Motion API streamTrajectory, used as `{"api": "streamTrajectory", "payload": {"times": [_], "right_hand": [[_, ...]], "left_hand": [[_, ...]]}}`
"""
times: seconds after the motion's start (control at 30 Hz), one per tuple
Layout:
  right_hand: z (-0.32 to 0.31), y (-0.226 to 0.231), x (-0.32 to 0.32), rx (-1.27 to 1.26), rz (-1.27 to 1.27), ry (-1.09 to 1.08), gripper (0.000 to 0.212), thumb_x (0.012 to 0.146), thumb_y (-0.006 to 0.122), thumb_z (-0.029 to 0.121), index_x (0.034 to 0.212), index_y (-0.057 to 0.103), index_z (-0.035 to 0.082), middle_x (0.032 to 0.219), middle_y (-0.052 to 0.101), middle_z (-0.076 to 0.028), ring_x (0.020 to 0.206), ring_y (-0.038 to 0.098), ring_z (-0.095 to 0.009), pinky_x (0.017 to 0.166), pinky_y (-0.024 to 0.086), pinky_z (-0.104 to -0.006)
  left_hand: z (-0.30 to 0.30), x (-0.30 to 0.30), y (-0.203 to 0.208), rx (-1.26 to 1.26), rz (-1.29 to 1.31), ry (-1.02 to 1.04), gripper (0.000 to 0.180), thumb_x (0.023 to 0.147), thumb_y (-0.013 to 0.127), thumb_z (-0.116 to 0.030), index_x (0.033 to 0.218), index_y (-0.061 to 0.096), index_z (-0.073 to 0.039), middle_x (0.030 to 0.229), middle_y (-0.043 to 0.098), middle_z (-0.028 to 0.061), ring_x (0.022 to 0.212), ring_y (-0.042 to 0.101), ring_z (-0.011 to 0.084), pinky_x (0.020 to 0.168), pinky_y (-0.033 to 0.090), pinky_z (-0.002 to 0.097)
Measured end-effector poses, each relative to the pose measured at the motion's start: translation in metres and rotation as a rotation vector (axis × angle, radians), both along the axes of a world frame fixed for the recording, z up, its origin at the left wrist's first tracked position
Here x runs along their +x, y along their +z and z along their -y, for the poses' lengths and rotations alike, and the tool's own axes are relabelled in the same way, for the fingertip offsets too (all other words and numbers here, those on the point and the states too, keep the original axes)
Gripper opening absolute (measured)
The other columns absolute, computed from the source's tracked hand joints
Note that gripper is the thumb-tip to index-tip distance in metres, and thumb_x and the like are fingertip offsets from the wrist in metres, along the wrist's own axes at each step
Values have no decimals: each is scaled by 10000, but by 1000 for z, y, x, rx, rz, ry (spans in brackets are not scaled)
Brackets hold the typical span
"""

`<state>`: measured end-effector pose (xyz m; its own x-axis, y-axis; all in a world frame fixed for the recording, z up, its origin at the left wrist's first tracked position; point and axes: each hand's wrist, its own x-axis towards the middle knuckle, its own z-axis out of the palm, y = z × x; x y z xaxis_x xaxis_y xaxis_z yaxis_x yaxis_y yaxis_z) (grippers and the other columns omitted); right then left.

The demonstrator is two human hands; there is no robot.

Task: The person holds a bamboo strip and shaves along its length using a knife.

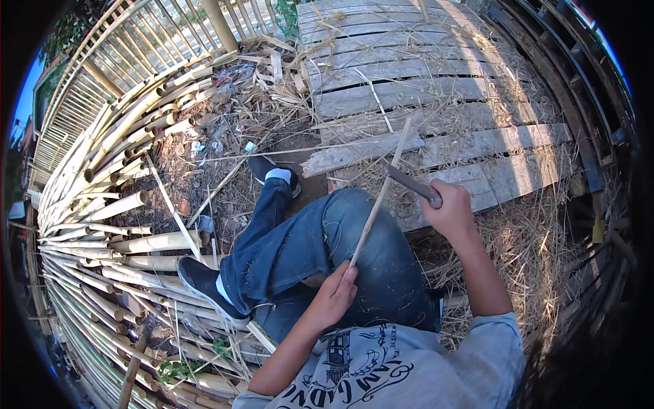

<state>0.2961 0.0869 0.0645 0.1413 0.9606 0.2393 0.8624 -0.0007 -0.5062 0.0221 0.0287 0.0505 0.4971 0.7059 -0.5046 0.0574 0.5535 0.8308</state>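
Note:
My left hand (336, 293) is closed round the lower end of a long, thin bamboo strip (373, 217). The strip slants up and away over my raised knee, and its far end lies in front of the wooden planks. In my right hand (451, 210) is a dark knife (413, 185), gripped with the fingers wrapped round it. Its tip end meets or crosses the strip above the knee; whether it touches cannot be made out. My jeans (286, 245) have small shavings on them.
A platform of weathered planks (436, 88), strewn with straw and shavings, stands ahead and right. Many cut bamboo poles (160, 243) are piled at the left. A bamboo fence (136, 51) rises at the far left. Dry shavings (507, 262) cover the ground at right.

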Motion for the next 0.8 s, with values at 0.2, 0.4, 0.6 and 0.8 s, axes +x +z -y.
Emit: {"api": "streamTrajectory", "payload": {"times": [0.2, 0.4, 0.6, 0.8], "right_hand": [[-44, -46, -4, 118, 114, 217, 210, 605, 714, 154, 715, 561, 61, 654, 599, -140, 636, 613, -348, 582, 488, -449], [-86, -46, 51, -92, 266, -166, 201, 722, 692, 214, 779, 617, 37, 766, 655, -191, 735, 651, -368, 661, 509, -479], [-70, -26, 101, -71, 154, -512, 223, 782, 641, 218, 770, 625, -5, 727, 631, -219, 721, 650, -366, 651, 495, -471], [-7, -12, 2, -5, -143, -115, 173, 707, 667, 159, 713, 575, 12, 639, 591, -177, 579, 598, -356, 536, 455, -426]], "left_hand": [[30, 13, -16, 234, -129, 33, 307, 1041, 345, -317, 910, 447, -59, 599, 315, -33, 474, 319, 56, 429, 273, 233], [41, 7, -5, 299, -272, -1, 330, 1043, 344, -295, 921, 480, -21, 566, 337, -26, 488, 334, 67, 445, 290, 258], [61, -22, -3, 163, -204, -53, 353, 1044, 324, -328, 850, 443, -58, 623, 356, -32, 532, 322, 66, 473, 279, 242], [25, -16, -11, 47, -32, -14, 393, 1040, 302, -384, 818, 409, -79, 629, 279, -40, 518, 290, 58, 446, 247, 232]]}}
